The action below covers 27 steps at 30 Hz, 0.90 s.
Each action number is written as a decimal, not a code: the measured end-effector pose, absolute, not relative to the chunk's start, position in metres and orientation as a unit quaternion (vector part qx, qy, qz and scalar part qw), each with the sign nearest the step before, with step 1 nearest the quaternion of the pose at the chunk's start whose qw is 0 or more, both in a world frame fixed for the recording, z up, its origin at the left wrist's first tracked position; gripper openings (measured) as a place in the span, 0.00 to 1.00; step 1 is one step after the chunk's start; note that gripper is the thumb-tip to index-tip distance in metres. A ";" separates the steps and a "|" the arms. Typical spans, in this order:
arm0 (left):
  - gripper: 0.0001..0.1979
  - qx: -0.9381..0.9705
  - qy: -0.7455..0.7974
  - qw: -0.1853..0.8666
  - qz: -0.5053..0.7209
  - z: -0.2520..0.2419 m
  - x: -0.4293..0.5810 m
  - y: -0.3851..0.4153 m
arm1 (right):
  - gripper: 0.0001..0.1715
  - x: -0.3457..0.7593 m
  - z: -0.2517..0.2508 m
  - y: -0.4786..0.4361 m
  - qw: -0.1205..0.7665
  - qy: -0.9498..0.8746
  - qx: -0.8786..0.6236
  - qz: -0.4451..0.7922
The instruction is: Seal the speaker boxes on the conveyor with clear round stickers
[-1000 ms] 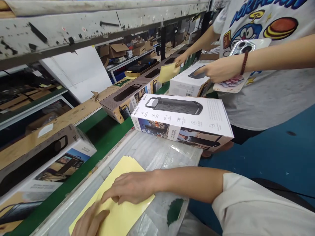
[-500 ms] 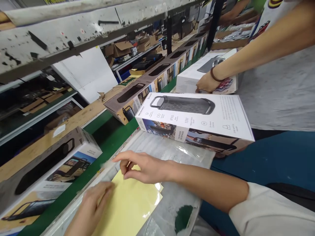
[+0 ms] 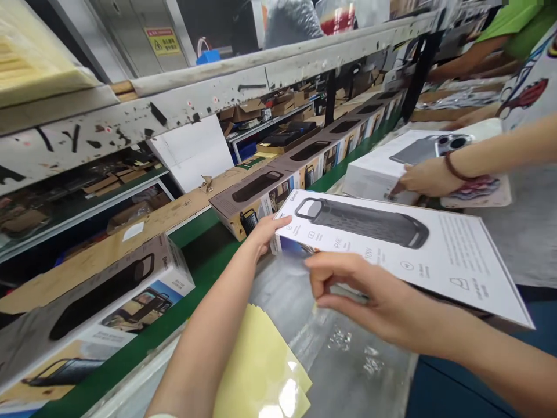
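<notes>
A white speaker box (image 3: pixel 448 232) with a dark portable speaker printed on top lies aslant on the worktable. My left hand (image 3: pixel 266 233) grips its near left corner, thumb on the top face and fingers at the end. In front of the box's long side, my right hand (image 3: pixel 352 284) is closed in a pinch. A blurred, see-through piece like a clear sticker shows at its fingertips. Glossy yellow sticker backing sheets (image 3: pixel 256 360) lie on the table beneath and beside my left forearm.
Several speaker boxes (image 3: pixel 256 188) stand in a row along the green conveyor belt (image 3: pixel 209 249), with another box (image 3: pixel 130 313) nearer on the left. A co-worker's hand (image 3: pixel 430 174) rests on a white box (image 3: pixel 369 174) beyond mine. A scuffed shelf beam (image 3: pixel 209 98) crosses above.
My left hand has moved from the yellow sheets to the speaker box's corner. My right hand has lifted from the sheets and moved right, to the box's side. The view has shifted.
</notes>
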<state>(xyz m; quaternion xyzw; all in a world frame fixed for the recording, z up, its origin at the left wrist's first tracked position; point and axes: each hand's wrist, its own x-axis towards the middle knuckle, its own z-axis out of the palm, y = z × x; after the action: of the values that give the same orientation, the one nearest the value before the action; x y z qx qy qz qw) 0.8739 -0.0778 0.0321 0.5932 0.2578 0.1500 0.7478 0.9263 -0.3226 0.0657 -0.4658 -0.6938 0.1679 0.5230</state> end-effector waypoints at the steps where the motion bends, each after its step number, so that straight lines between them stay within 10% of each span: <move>1: 0.25 0.587 0.256 0.757 0.133 0.032 0.874 -0.078 | 0.27 0.936 0.072 -0.316 0.529 -0.685 -0.469 0.178; 27: 0.24 0.602 0.281 0.730 0.160 0.024 0.840 -0.097 | 0.37 1.035 0.051 -0.130 0.442 -0.709 -0.496 0.238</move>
<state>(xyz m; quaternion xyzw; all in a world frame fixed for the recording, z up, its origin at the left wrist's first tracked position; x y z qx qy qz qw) 0.8401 -0.0968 0.0237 0.6023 0.2815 0.1596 0.7298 1.0354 -0.1301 0.0507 -0.4963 -0.7086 0.2378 0.4415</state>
